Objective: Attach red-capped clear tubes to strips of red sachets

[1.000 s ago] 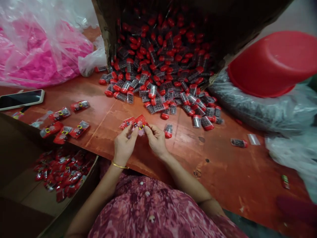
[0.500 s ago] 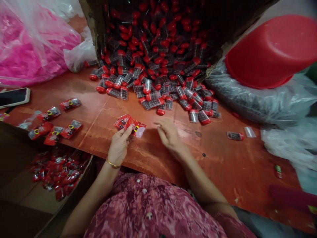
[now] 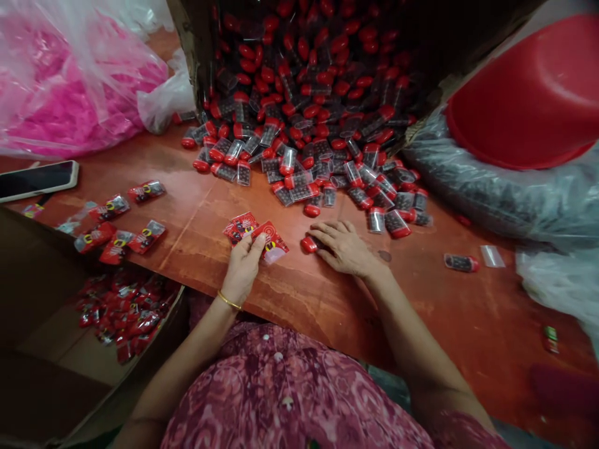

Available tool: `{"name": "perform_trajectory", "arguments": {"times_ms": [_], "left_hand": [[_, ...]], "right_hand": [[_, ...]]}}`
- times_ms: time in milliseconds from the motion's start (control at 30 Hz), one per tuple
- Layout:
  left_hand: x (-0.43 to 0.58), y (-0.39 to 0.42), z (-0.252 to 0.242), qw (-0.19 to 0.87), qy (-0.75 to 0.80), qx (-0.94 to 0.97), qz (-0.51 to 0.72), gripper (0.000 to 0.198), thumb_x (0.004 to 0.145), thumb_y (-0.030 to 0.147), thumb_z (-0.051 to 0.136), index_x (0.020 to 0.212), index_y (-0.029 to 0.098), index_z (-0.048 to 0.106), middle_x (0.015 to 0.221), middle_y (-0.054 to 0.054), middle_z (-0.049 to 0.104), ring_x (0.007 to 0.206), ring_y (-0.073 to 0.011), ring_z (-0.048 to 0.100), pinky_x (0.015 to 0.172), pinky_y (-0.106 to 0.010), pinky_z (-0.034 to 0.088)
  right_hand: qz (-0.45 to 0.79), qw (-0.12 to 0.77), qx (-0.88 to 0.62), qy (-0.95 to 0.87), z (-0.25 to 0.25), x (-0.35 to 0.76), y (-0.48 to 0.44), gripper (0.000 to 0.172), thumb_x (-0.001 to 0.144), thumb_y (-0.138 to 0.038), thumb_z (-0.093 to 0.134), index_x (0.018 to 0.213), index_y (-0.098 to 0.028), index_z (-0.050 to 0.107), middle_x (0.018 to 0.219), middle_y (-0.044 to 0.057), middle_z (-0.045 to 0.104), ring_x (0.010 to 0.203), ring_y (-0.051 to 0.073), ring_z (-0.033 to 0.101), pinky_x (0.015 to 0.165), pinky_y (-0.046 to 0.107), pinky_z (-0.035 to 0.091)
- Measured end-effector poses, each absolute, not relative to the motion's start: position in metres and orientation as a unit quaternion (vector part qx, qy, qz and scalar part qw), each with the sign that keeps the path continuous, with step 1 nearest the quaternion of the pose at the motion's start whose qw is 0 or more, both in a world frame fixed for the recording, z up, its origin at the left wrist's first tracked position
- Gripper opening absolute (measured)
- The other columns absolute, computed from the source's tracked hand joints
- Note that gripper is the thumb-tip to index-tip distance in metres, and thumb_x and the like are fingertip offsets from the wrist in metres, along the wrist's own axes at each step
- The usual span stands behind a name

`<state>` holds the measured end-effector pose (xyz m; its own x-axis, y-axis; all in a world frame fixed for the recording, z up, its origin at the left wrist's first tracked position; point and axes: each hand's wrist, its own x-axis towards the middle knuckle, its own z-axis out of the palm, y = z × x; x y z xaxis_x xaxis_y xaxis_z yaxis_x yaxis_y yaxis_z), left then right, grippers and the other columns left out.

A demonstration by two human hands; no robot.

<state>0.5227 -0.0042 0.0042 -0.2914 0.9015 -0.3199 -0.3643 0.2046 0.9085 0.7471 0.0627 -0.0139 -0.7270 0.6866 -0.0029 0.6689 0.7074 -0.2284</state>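
Note:
My left hand (image 3: 246,260) pinches a red printed packet (image 3: 270,240) between thumb and fingers, its pale lower end sticking out. Beside it, partly behind the fingers, are more red packets (image 3: 242,224). To the right, my right hand (image 3: 344,248) lies low over the table with its fingers curved around a small red-capped bottle (image 3: 309,244). Only the red cap shows; the fingers cover the rest. Beyond both hands spreads a heap of clear red-capped bottles (image 3: 299,179) with dark beads inside, spilling from a large dark box (image 3: 185,37).
Several filled red packets (image 3: 148,236) lie at the left edge, above an open carton (image 3: 60,349) holding more. A phone (image 3: 40,179) and pink-filled bag (image 3: 84,93) are at left. At right are a red tub (image 3: 528,100), a dark-filled bag (image 3: 486,199) and a lone bottle (image 3: 461,262).
My right hand has moved slightly right and come down over a red-capped bottle on the table. My left hand keeps the packet. The whole view has shifted a little.

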Motion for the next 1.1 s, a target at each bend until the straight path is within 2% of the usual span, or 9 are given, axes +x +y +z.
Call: {"name": "perform_trajectory", "arguments": {"times_ms": [100, 200, 300, 367, 467, 567, 700, 833, 1100], "left_hand": [[0.525, -0.004, -0.001, 0.515, 0.574, 0.263, 0.580, 0.029, 0.069, 0.043, 0.067, 0.075, 0.015, 0.065, 0.068, 0.002, 0.062, 0.062, -0.0093, 0.052, 0.063, -0.021, 0.043], [0.532, -0.004, -0.004, 0.501, 0.583, 0.299, 0.565, 0.028, 0.072, 0.042, 0.065, 0.080, 0.015, 0.065, 0.072, 0.001, 0.064, 0.065, -0.0105, 0.054, 0.064, -0.022, 0.044], [0.538, -0.006, 0.001, 0.512, 0.581, 0.314, 0.549, 0.029, 0.070, 0.043, 0.067, 0.079, 0.016, 0.065, 0.070, 0.001, 0.063, 0.063, -0.0101, 0.053, 0.059, -0.020, 0.045], [0.538, -0.009, 0.007, 0.551, 0.572, 0.299, 0.529, 0.033, 0.066, 0.047, 0.069, 0.071, 0.015, 0.063, 0.065, 0.001, 0.061, 0.059, -0.0097, 0.053, 0.052, -0.019, 0.044], [0.533, -0.012, 0.013, 0.625, 0.548, 0.255, 0.495, 0.038, 0.059, 0.050, 0.073, 0.064, 0.015, 0.061, 0.061, 0.001, 0.059, 0.056, -0.0093, 0.055, 0.045, -0.017, 0.044], [0.525, -0.013, 0.014, 0.691, 0.515, 0.189, 0.471, 0.037, 0.056, 0.045, 0.077, 0.074, 0.016, 0.065, 0.063, 0.001, 0.062, 0.055, -0.0092, 0.057, 0.044, -0.017, 0.046], [0.519, -0.012, 0.015, 0.734, 0.486, 0.122, 0.458, 0.030, 0.061, 0.040, 0.077, 0.078, 0.017, 0.065, 0.066, 0.000, 0.065, 0.054, -0.0097, 0.059, 0.045, -0.018, 0.048], [0.517, -0.012, 0.016, 0.769, 0.463, 0.076, 0.434, 0.034, 0.068, 0.050, 0.068, 0.083, 0.020, 0.065, 0.072, -0.002, 0.066, 0.062, -0.0135, 0.063, 0.052, -0.024, 0.052], [0.525, -0.010, 0.012, 0.667, 0.526, 0.130, 0.510, 0.034, 0.046, 0.036, 0.084, 0.065, 0.014, 0.066, 0.064, 0.000, 0.066, 0.057, -0.0088, 0.058, 0.052, -0.019, 0.047]], "right_hand": [[0.136, 0.091, -0.382, -0.909, -0.010, 0.744, 0.051, 0.051, 0.082, -0.037, 0.049, 0.128, -0.014, 0.049, 0.129, 0.015, 0.054, 0.117, 0.031, 0.044, 0.095, 0.048, 0.032], [0.207, 0.215, -0.396, -0.869, -0.005, 0.728, 0.033, 0.048, 0.086, -0.041, 0.045, 0.125, -0.013, 0.050, 0.123, 0.016, 0.058, 0.111, 0.028, 0.051, 0.093, 0.045, 0.038], [0.301, 0.319, -0.416, -0.797, -0.005, 0.698, 0.019, 0.031, 0.087, -0.043, 0.046, 0.099, -0.019, 0.063, 0.086, 0.007, 0.068, 0.080, 0.020, 0.059, 0.075, 0.034, 0.045], [0.353, 0.355, -0.436, -0.748, -0.008, 0.679, 0.015, 0.030, 0.089, -0.041, 0.043, 0.079, -0.021, 0.063, 0.067, 0.002, 0.062, 0.063, 0.016, 0.055, 0.063, 0.029, 0.043], [0.386, 0.374, -0.440, -0.719, -0.009, 0.662, 0.016, 0.032, 0.088, -0.040, 0.044, 0.066, -0.021, 0.056, 0.059, -0.001, 0.054, 0.057, 0.013, 0.049, 0.055, 0.025, 0.039], [0.416, 0.386, -0.433, -0.700, -0.007, 0.657, 0.016, 0.031, 0.087, -0.040, 0.045, 0.064, -0.020, 0.051, 0.058, -0.002, 0.050, 0.056, 0.012, 0.047, 0.053, 0.024, 0.037], [0.467, 0.400, -0.434, -0.659, -0.005, 0.653, 0.015, 0.031, 0.085, -0.042, 0.046, 0.064, -0.020, 0.051, 0.058, -0.003, 0.050, 0.055, 0.011, 0.047, 0.053, 0.023, 0.038], [0.478, 0.412, -0.453, -0.630, -0.006, 0.651, 0.015, 0.029, 0.084, -0.045, 0.047, 0.071, -0.020, 0.055, 0.063, -0.002, 0.056, 0.058, 0.012, 0.050, 0.057, 0.024, 0.041], [0.478, 0.372, -0.433, -0.668, -0.012, 0.652, 0.014, 0.035, 0.086, -0.047, 0.045, 0.064, -0.020, 0.050, 0.056, -0.004, 0.048, 0.053, 0.010, 0.044, 0.052, 0.023, 0.037]]}}
